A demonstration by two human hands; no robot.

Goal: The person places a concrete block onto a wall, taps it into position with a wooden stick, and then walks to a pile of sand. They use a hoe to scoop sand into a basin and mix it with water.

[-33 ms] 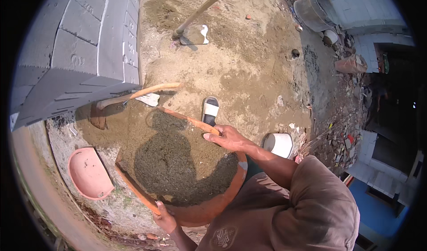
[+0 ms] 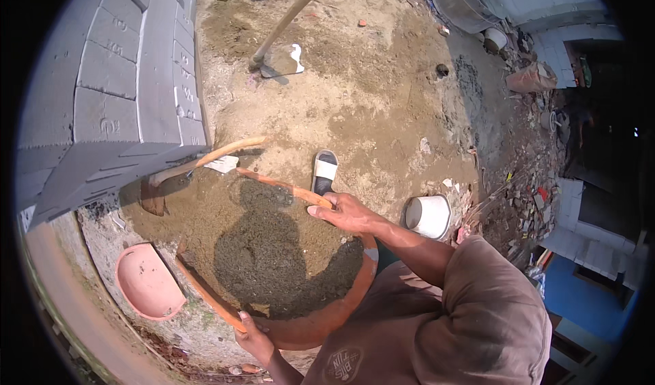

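Note:
With both hands I grip the rim of a large orange half-round basin (image 2: pixel 321 323), its straight side turned away to the upper left. My left hand (image 2: pixel 254 338) is closed on the near-left corner, thumb on top. On the far-right edge, my right hand (image 2: pixel 344 213) is wrapped round the rim with its thumb over it. Damp grey-brown sand or mortar mix (image 2: pixel 263 262) fills much of the basin and seems to run into the pile beyond; where one ends I cannot tell. My shadow falls across it. Just past my right hand is a sandalled foot (image 2: pixel 325 167).
A hoe (image 2: pixel 232 146) lies by the grey block stack (image 2: pixel 109 105). Nearby on the left rests a pink half-round basin (image 2: pixel 150 283). Farther off stands another hoe (image 2: pixel 283 61). To the right are a white bucket (image 2: pixel 431 216), a grey tub (image 2: pixel 464 6) and rubble (image 2: pixel 525 201).
The surroundings have shifted slightly in the view, with the pink basin and bucket appearing a little further right and the far hoe further left. Both hands keep their hold on the orange basin.

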